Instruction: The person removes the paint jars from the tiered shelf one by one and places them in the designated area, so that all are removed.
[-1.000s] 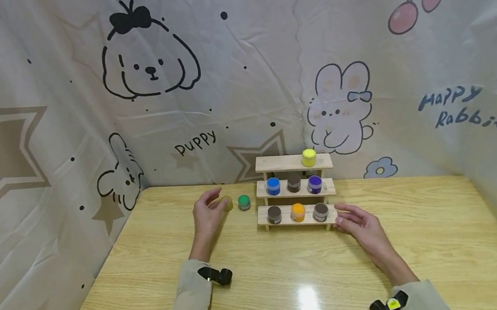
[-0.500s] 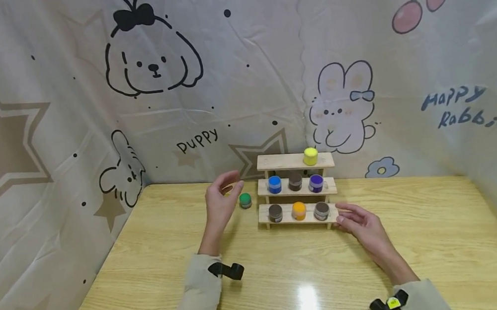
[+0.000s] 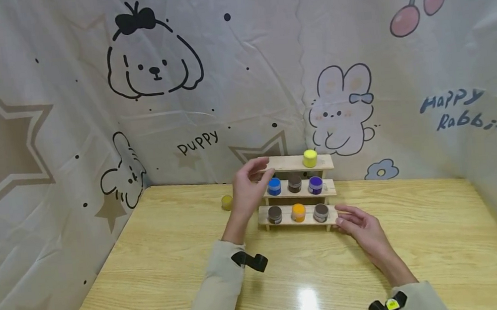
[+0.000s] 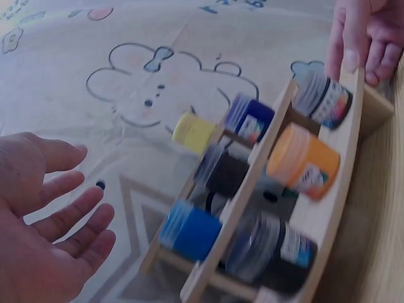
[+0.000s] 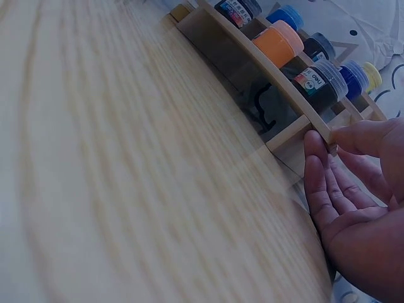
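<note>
A three-tier wooden rack [image 3: 285,163] bears a yellow jar [image 3: 310,158] on top, blue [image 3: 274,186], dark [image 3: 295,184] and purple [image 3: 316,185] jars midway, and an orange jar [image 3: 298,212] between two dark ones below. My left hand [image 3: 247,190] hovers by the rack's upper left end; in the left wrist view this hand [image 4: 53,218] is empty, fingers spread and slightly bent. My right hand [image 3: 365,231] pinches the bottom tier's right end, thumb above and fingers beneath, as the right wrist view shows the hand [image 5: 360,189].
Another yellow jar [image 3: 226,202] stands on the wooden table [image 3: 170,232], left of my left hand. Behind the table hangs a printed cloth [image 3: 251,95] that also runs down the left side.
My left hand has let go of the yellow table jar and moved right to the rack, now covering where the green jar stood. My right hand keeps its place.
</note>
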Available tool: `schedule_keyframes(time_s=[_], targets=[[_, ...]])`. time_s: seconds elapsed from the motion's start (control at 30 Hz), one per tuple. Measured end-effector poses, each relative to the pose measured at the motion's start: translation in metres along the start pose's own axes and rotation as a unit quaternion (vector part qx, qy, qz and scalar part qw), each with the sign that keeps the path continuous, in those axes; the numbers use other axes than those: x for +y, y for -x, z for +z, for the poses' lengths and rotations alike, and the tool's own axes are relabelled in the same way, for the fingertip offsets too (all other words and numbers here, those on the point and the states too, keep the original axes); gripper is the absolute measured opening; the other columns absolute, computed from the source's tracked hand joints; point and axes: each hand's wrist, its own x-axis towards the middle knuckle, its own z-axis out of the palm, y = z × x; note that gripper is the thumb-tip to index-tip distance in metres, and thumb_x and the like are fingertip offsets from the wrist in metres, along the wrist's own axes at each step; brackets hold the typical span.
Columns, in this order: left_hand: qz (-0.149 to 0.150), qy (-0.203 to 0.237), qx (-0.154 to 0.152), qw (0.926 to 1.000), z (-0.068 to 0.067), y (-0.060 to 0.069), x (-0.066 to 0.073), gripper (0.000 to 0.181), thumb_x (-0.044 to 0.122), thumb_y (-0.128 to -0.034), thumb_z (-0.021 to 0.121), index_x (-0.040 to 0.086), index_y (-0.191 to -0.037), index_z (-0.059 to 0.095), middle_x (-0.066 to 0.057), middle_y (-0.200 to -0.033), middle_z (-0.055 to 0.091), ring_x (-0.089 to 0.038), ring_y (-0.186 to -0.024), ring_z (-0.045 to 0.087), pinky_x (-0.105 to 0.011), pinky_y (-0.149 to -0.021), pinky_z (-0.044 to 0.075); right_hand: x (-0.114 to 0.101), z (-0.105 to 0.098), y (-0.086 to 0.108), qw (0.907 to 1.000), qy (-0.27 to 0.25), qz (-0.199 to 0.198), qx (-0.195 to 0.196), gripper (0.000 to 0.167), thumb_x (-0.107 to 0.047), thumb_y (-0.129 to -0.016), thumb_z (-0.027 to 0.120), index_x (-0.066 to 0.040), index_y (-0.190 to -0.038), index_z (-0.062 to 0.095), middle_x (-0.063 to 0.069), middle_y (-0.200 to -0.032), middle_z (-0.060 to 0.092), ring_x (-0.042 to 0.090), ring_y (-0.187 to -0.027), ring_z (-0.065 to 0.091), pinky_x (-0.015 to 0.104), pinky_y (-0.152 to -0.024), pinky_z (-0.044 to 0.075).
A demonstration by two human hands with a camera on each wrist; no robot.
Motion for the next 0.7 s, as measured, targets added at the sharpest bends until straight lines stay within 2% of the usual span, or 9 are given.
schedule_keyframes(time_s=[0.2, 0.4, 0.53, 0.7], targets=[[0.003, -0.014, -0.028, 0.9995, 0.021, -0.010, 0.011, 0.033, 0.012, -0.0968, 0.073, 0.000, -0.127, 0.067, -0.014, -0.128, 0.068, -0.030, -0.118, 0.064, -0.049, -0.103, 0.052, -0.001, 0.001, -0.001, 1.0000, 0.004, 0.004, 0.002, 0.048, -0.014, -0.104, 0.063, 0.000, -0.148, 0.050, 0.018, -0.129, 0.066, 0.009, -0.098, 0.070, 0.028, -0.089, 0.059], [-0.019, -0.029, -0.045, 0.9984, 0.047, -0.020, 0.016, 0.035, 0.012, -0.0967, 0.073, 0.001, -0.129, 0.067, -0.012, -0.129, 0.069, -0.028, -0.119, 0.064, -0.043, -0.104, 0.052, 0.001, -0.001, -0.001, 1.0000, 0.005, 0.002, 0.002, 0.048, -0.014, -0.103, 0.064, 0.000, -0.147, 0.050, 0.018, -0.129, 0.067, 0.008, -0.098, 0.070, 0.028, -0.088, 0.059], [-0.026, -0.035, -0.050, 0.9978, 0.061, -0.027, 0.015, 0.034, 0.013, -0.0954, 0.075, 0.001, -0.127, 0.068, -0.012, -0.126, 0.070, -0.028, -0.118, 0.065, -0.037, -0.102, 0.053, 0.001, -0.002, -0.001, 1.0000, 0.004, 0.001, 0.000, 0.048, -0.015, -0.103, 0.064, 0.000, -0.147, 0.050, 0.018, -0.128, 0.067, 0.009, -0.097, 0.070, 0.028, -0.089, 0.059], [-0.029, -0.055, -0.052, 0.9968, 0.076, -0.034, 0.012, 0.034, 0.012, -0.0945, 0.075, 0.000, -0.126, 0.069, -0.013, -0.125, 0.071, -0.028, -0.117, 0.065, -0.037, -0.101, 0.054, 0.001, -0.002, -0.002, 1.0000, 0.002, -0.003, -0.004, 0.048, -0.014, -0.103, 0.064, 0.001, -0.147, 0.050, 0.018, -0.126, 0.067, 0.009, -0.097, 0.070, 0.029, -0.089, 0.059]])
